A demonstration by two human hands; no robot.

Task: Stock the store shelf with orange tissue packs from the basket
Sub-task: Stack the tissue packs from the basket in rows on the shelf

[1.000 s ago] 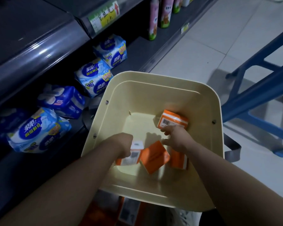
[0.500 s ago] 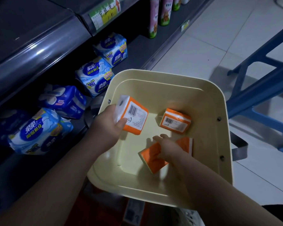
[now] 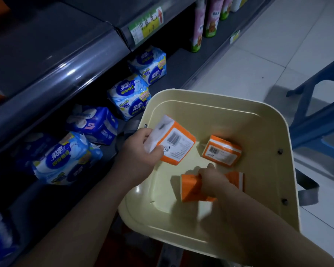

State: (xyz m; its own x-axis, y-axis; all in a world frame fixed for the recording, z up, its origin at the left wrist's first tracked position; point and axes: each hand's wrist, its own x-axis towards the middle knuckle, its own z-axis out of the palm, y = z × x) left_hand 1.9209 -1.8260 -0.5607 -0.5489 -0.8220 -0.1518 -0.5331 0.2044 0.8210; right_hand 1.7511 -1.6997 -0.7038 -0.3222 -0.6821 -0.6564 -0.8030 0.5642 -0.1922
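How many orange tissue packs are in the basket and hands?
4: the held pack in the left hand, the gripped pack under the right hand, a half-hidden pack behind that hand, a loose pack farther in the basket.

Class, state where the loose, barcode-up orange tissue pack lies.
Head view: the loose orange tissue pack lies inside the cream basket, toward its right wall, just beyond the right hand.

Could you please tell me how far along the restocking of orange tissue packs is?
Done: the basket holds only a few packs, though no shelved orange pack clearly shows. In hand: the left hand holds a lifted pack above the basket; the right hand grips a second pack on its bottom. Left: a third pack lies untouched, and all need shelving.
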